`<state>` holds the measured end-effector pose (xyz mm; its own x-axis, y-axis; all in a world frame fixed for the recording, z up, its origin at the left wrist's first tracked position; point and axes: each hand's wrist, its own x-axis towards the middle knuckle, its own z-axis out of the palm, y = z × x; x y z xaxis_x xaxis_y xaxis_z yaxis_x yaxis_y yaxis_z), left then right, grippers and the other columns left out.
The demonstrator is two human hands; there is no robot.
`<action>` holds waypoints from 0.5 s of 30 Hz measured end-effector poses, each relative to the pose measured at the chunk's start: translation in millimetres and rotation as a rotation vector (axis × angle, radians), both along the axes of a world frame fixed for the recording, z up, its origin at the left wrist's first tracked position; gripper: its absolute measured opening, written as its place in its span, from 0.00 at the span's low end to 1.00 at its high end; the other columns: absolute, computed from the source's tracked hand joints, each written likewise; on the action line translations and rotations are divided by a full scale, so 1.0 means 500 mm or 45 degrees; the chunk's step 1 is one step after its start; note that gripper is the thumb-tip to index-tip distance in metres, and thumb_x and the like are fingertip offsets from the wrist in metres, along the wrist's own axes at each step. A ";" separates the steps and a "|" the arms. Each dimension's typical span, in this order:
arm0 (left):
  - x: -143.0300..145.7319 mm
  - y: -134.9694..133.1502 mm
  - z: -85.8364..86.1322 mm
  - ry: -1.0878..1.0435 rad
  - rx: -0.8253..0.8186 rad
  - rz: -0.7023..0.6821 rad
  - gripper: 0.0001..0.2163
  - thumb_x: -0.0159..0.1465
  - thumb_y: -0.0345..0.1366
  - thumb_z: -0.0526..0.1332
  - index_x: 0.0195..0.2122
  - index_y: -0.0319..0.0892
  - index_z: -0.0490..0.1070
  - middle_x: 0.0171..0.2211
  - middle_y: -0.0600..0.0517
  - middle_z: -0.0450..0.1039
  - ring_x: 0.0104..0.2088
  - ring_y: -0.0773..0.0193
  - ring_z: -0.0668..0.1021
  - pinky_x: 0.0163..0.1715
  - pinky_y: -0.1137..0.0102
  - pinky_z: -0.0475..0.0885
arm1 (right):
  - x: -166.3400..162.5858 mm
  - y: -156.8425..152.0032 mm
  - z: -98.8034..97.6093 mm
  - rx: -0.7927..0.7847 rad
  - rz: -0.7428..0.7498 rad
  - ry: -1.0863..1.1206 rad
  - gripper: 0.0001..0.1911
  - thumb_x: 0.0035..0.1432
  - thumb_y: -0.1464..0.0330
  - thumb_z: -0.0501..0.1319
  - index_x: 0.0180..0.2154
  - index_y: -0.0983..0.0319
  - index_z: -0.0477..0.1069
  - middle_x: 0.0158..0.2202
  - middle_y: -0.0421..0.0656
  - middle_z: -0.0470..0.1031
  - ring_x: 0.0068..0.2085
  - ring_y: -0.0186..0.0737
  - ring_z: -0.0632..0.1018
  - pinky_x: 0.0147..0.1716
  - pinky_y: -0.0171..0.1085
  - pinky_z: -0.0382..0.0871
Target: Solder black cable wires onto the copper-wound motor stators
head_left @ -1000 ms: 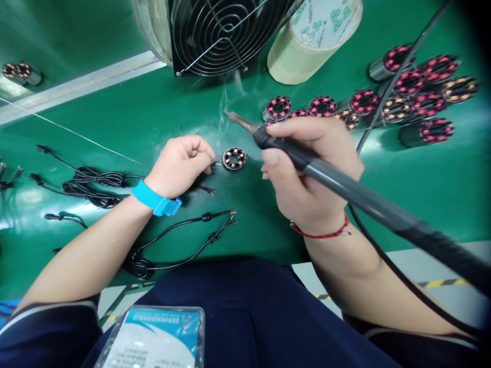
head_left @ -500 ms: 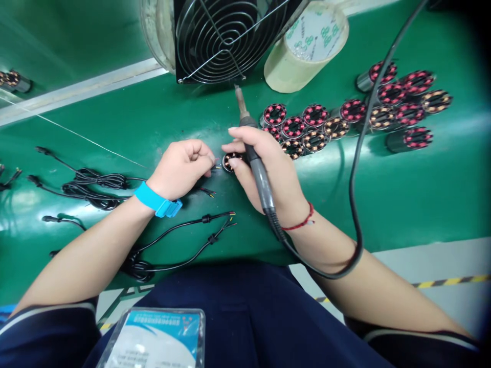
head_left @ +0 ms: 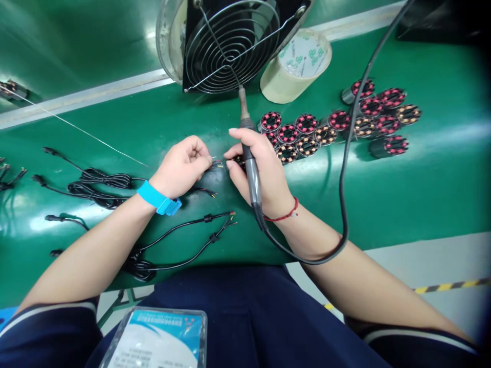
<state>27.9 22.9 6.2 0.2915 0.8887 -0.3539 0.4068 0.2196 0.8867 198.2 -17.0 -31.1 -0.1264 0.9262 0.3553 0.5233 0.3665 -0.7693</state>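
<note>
My left hand [head_left: 180, 166] is closed in a pinch on thin coloured wires [head_left: 218, 163], whose bare ends stick out toward my right hand. In my right hand [head_left: 268, 171] rests a soldering iron [head_left: 253, 179], its tip pointing away from me toward the fan. The thumb and fingers of that hand also close about a small motor stator [head_left: 240, 160] with copper windings, mostly hidden by them. A short gap separates the wire ends from the stator. Below my left hand, other black cables [head_left: 184, 223] lie with stripped coloured ends.
A fan with a wire guard [head_left: 230, 61] stands at the back, beside a wide tape roll [head_left: 284, 82]. Several stators [head_left: 307, 145] with red or copper windings stand to the right. A thin solder wire [head_left: 95, 137] hangs at left. The iron's cord [head_left: 345, 194] loops over my right forearm.
The fingers of my right hand have drawn in around the stator, covering more of it. My left hand keeps its pinch, with more of the wire ends showing. The view has shifted slightly.
</note>
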 end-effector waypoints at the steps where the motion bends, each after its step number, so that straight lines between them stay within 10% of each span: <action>1: -0.001 0.000 -0.002 0.003 0.003 -0.002 0.06 0.55 0.27 0.59 0.27 0.42 0.62 0.17 0.58 0.63 0.18 0.72 0.65 0.18 0.74 0.59 | 0.000 -0.001 -0.001 0.064 0.006 0.003 0.24 0.58 0.73 0.55 0.56 0.52 0.62 0.38 0.39 0.78 0.43 0.45 0.75 0.50 0.50 0.70; 15: -0.017 -0.004 -0.003 -0.038 0.212 -0.183 0.05 0.57 0.33 0.62 0.28 0.40 0.66 0.27 0.53 0.71 0.26 0.70 0.70 0.28 0.73 0.66 | -0.005 -0.003 -0.003 0.008 0.091 0.166 0.22 0.59 0.71 0.57 0.55 0.52 0.60 0.34 0.37 0.75 0.37 0.40 0.76 0.47 0.46 0.70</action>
